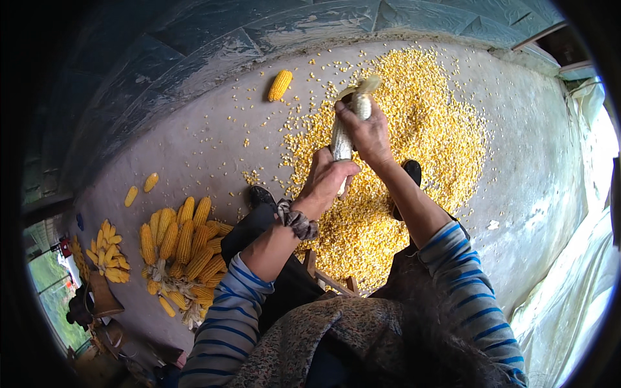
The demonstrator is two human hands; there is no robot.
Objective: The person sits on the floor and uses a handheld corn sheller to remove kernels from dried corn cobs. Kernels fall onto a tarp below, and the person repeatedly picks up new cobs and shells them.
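Note:
Over a heap of loose yellow corn kernels (427, 106), both my hands are closed around pale stripped corncob. My left hand (326, 180) grips the lower end of a long, whitish cob (342, 143), which slants upward away from me. Higher up, my right hand (369, 133) holds a pale cob piece (361, 105) with dry husk (369, 84) at its tip. Whether this piece is a second cob pressed against the first, I cannot tell. A small dark object beside its upper end is partly hidden by my right fingers.
A pile of yellow corn ears (184, 242) lies to the left on the concrete floor (194, 150), with more ears (107, 252) farther left. One ear (280, 86) lies near the tiled wall (213, 53). Plastic sheeting (558, 291) hangs at right. Wooden bars (335, 281) stand between my legs.

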